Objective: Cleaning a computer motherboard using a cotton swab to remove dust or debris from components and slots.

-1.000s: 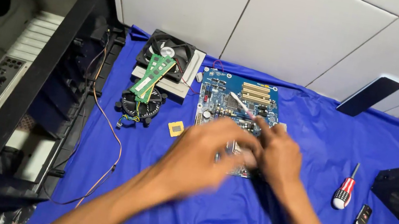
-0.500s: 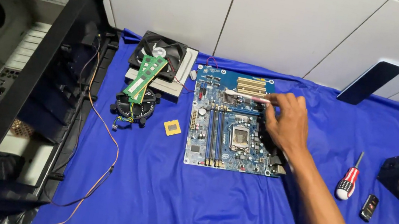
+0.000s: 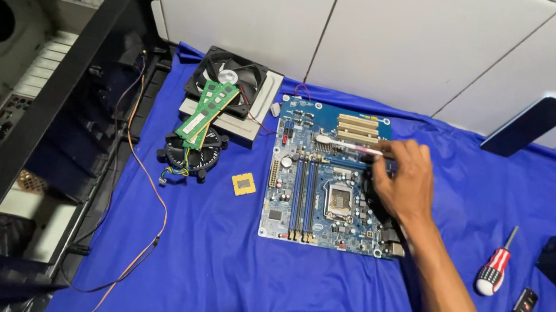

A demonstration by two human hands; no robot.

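Right hand (image 3: pixel 405 180) over upper right part of motherboard (image 3: pixel 327 180), fingers pinched on thin pink-handled brush (image 3: pixel 350 146); brush tip rests on board below yellow slots. Left hand out of view. Motherboard flat on blue cloth (image 3: pixel 269 291). Left of motherboard: small square processor chip (image 3: pixel 243 184), round cooler (image 3: pixel 192 152), green memory sticks (image 3: pixel 206 111), black fan (image 3: pixel 232 79). Right of motherboard: screwdriver (image 3: pixel 495 264), black key fob (image 3: pixel 523 307).
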